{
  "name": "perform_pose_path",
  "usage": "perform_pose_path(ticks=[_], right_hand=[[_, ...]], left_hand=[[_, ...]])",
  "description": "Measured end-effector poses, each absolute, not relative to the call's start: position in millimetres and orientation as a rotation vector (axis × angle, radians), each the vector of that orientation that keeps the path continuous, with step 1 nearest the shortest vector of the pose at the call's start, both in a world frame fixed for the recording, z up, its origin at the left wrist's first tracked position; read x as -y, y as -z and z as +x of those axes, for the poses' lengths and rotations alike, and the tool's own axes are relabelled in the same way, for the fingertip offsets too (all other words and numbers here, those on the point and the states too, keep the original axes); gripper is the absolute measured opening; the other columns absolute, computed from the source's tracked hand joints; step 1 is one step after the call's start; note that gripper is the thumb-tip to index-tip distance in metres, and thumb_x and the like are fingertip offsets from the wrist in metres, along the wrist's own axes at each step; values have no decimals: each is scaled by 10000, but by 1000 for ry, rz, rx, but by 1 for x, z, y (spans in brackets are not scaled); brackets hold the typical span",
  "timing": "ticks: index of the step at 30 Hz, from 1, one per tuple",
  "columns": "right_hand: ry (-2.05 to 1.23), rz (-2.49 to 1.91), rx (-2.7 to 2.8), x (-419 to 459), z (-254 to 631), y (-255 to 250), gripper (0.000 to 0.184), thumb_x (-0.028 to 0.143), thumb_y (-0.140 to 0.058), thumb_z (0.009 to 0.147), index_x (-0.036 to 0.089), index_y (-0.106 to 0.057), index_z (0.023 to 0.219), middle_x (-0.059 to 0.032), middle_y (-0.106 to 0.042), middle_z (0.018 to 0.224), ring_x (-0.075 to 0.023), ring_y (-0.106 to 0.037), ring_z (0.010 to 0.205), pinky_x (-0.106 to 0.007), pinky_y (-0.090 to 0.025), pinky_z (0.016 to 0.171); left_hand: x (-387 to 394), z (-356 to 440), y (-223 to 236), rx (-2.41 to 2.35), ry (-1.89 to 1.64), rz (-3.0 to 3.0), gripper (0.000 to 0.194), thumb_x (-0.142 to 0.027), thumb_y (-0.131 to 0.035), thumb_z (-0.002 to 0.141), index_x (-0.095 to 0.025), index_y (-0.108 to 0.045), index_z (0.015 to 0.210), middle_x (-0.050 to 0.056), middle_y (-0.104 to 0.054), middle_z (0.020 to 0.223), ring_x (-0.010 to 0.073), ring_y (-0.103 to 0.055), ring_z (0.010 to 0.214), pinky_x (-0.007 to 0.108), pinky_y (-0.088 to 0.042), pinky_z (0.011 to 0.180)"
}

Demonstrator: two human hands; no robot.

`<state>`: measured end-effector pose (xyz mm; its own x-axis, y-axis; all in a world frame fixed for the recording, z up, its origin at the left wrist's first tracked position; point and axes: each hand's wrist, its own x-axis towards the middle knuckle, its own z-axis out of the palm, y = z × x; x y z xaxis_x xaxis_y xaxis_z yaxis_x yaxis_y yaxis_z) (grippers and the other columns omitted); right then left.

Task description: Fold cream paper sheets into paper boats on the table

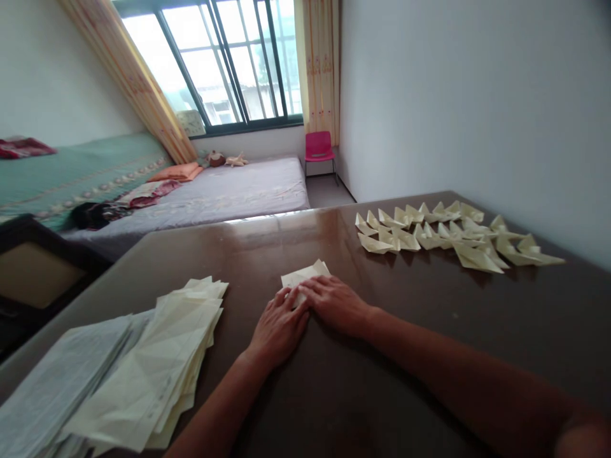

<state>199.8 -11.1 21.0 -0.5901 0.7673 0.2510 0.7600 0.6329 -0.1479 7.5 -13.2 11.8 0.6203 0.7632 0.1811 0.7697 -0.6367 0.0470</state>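
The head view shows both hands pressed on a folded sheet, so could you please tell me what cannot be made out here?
- Folded sheet, head view: its near part is hidden under the left hand and right hand, so its shape and any grip on it cannot be told.
- Paper stack: cut off by the left and bottom edges.
- Folded paper pieces: too small and overlapping to count.
- Any print on the sheets: too small to read.

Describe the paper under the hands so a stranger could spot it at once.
On the dark brown wooden table, look at the middle, between the loose stack of flat cream sheets and the rows of folded paper boats. The small folded cream paper alone lies pressed under both hands.
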Motion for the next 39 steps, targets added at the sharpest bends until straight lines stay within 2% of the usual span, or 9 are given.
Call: perform_pose_path(ticks=[3,6,10,15,18,25,29,32,39], right_hand=[[-235,-1213,2618,21,196,-13,653,471,-344,950,37,-319,1437,-193,-361,1466,-259,-287,1380,-385,-253,1115],[-335,-1304,2623,23,203,-12,927,672,-405,841,-6,-254,1454,-236,-252,1498,-304,-197,1412,-407,-210,1137],[-322,-1542,2616,22,213,-20,1020,727,-446,779,-50,-301,1424,-283,-217,1485,-365,-196,1399,-452,-228,1121],[-116,-1691,2525,17,209,-20,871,659,-453,826,-43,-450,1342,-309,-359,1411,-400,-301,1351,-534,-217,1096],[24,-1565,2526,10,206,-12,727,567,-426,891,-7,-468,1335,-265,-410,1404,-336,-332,1352,-476,-220,1114],[84,-1283,2580,-3,207,-7,539,492,-471,905,82,-561,1242,-192,-549,1303,-292,-469,1244,-406,-396,1004],[58,-1244,2592,-5,210,-15,270,236,-473,934,136,-606,1147,-139,-641,1156,-222,-535,1159,-362,-422,960],[31,-1212,2611,-6,210,-18,249,173,-490,920,162,-614,1136,-110,-663,1120,-198,-552,1131,-333,-416,951],[41,-1176,2624,-3,212,-18,246,215,-501,924,220,-633,1131,-68,-662,1170,-202,-565,1114,-355,-382,923]], left_hand=[[13,7,-12,1310,232,-2786,461,-316,-469,903,-258,-463,1361,97,-432,1438,324,-385,1289,479,-437,981],[14,6,-13,1289,240,-2775,455,-293,-419,924,-294,-433,1379,83,-430,1440,302,-397,1285,466,-444,975],[13,5,-12,1288,262,-2768,418,-346,-392,942,-305,-474,1350,72,-451,1426,287,-408,1280,454,-454,972],[7,3,-7,1281,362,-2711,377,-346,-425,937,-283,-547,1288,72,-519,1367,269,-448,1245,439,-455,984],[3,2,-7,1279,380,-2695,347,-338,-434,937,-255,-596,1232,68,-575,1308,266,-490,1196,420,-477,962],[4,-1,-11,1280,384,-2653,304,-258,-428,944,-223,-621,1176,57,-648,1209,244,-573,1111,377,-522,896],[4,0,-11,1289,432,-2614,309,-273,-417,952,-218,-611,1186,53,-671,1167,225,-610,1074,344,-519,891],[4,0,-10,1306,438,-2607,312,-323,-456,937,-230,-606,1194,45,-674,1165,228,-617,1071,340,-518,883],[7,-1,-11,1322,298,-2634,291,-206,-501,905,-282,-625,1158,15,-641,1229,248,-588,1131,383,-508,864]])
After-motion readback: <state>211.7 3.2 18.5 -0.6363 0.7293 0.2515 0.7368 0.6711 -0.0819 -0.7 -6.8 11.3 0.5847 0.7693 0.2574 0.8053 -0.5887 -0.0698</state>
